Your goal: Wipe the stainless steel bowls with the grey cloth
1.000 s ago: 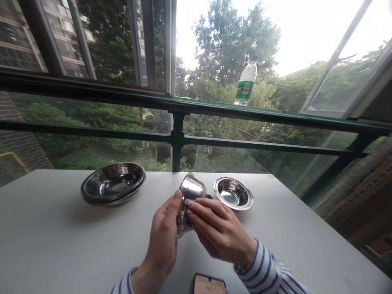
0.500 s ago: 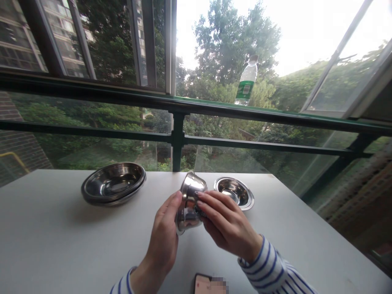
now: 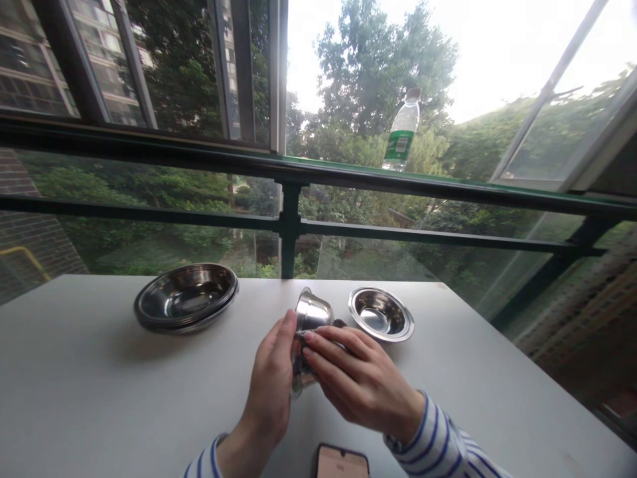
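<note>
Over the white table, in from its far edge, the left hand grips a flared, shiny steel bowl tilted sideways, best braced firmly while the right hand, closed over a dark wiry-looking scrubber, rubs evenly.

Head view, forward and down over nearby tabletop

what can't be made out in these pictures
All in the head view:
Inside of the held metal bowl: turned away from the camera, behind its own wall.
Dark textured item: mostly covered by the fingers of the right hand.
Phone: lower part cut off by the bottom edge; screen text too small.
Bowl stack: count unclear, rims overlap.
</note>
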Demonstrator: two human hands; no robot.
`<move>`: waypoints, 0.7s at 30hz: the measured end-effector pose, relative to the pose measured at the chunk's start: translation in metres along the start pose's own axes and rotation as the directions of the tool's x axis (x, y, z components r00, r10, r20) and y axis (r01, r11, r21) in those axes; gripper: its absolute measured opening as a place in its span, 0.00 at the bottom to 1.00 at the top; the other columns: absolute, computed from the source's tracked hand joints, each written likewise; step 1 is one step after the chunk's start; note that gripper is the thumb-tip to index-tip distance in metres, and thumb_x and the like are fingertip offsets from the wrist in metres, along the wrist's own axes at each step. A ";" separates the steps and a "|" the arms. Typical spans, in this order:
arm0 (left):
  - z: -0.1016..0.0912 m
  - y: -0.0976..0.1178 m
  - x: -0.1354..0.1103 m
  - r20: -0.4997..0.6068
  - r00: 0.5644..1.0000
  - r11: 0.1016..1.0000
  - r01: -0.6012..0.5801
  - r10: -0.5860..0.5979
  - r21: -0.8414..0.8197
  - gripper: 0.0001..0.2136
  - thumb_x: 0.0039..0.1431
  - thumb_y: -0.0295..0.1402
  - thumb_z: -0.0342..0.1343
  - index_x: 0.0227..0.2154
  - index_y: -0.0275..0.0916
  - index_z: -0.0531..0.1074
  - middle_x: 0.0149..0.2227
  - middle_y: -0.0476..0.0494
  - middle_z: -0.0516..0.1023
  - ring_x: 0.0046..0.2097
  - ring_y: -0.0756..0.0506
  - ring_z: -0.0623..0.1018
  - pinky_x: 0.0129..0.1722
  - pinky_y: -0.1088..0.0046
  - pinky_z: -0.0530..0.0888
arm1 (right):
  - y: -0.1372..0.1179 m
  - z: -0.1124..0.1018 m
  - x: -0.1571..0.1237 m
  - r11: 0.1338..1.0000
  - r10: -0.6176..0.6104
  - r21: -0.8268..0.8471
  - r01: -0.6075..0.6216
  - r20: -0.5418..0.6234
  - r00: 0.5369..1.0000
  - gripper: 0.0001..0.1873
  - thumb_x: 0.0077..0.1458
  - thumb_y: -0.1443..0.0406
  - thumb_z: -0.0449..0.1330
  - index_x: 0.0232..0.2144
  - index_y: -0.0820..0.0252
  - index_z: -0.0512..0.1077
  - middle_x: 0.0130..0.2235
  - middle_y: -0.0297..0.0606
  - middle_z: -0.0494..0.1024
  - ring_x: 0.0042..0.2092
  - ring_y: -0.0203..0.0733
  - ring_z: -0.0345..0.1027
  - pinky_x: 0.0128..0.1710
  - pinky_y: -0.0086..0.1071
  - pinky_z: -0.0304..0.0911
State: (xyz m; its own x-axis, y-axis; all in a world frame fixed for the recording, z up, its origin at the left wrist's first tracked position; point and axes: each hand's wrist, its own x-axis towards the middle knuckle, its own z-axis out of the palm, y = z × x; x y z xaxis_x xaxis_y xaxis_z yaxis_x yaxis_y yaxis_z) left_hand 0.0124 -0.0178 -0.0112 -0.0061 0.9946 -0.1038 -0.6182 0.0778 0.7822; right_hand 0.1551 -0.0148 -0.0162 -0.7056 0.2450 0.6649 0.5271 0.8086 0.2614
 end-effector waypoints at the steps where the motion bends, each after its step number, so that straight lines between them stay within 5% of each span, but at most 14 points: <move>1: 0.000 0.000 0.000 0.004 1.000 1.000 0.008 -0.008 0.015 0.13 0.52 0.42 0.57 0.31 0.35 0.74 0.27 0.48 0.75 0.28 0.51 0.73 0.27 0.78 0.68 | -0.001 0.000 0.000 1.000 -0.001 0.012 0.001 -0.001 1.000 0.16 0.57 0.69 0.54 0.48 0.67 0.68 0.52 0.42 0.72 0.53 0.46 0.62 0.49 0.39 0.64; 12: -0.002 -0.006 0.001 -0.058 0.995 0.992 -0.079 0.085 0.097 0.12 0.52 0.39 0.56 0.33 0.36 0.76 0.28 0.48 0.77 0.32 0.49 0.75 0.31 0.77 0.70 | 0.009 0.001 -0.003 0.976 0.195 0.097 -0.193 -0.009 0.981 0.17 0.57 0.69 0.54 0.49 0.66 0.65 0.53 0.47 0.70 0.54 0.48 0.61 0.51 0.43 0.63; 18: -0.002 -0.007 0.000 -0.073 0.994 0.991 -0.078 0.085 0.105 0.16 0.51 0.44 0.56 0.31 0.34 0.76 0.28 0.45 0.78 0.30 0.48 0.75 0.31 0.75 0.70 | -0.002 0.002 0.000 0.995 0.085 0.058 -0.086 0.023 0.996 0.15 0.57 0.70 0.53 0.48 0.66 0.67 0.52 0.42 0.72 0.54 0.46 0.61 0.49 0.39 0.65; 21: -0.002 -0.009 -0.002 -0.060 0.994 0.984 -0.082 0.092 0.160 0.16 0.51 0.44 0.56 0.30 0.33 0.76 0.26 0.46 0.77 0.28 0.48 0.75 0.29 0.75 0.70 | 0.003 0.001 0.001 0.988 0.145 0.062 -0.144 -0.023 0.989 0.16 0.57 0.70 0.53 0.48 0.64 0.67 0.51 0.43 0.73 0.53 0.46 0.63 0.49 0.41 0.65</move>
State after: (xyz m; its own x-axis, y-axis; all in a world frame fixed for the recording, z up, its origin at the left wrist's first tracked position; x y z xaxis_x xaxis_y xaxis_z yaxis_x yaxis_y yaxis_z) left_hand 0.0165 -0.0204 -0.0196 -0.1102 0.9916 -0.0680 -0.4822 0.0065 0.8761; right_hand 0.1559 -0.0118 -0.0153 -0.6103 0.3476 0.7118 0.5928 0.7965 0.1193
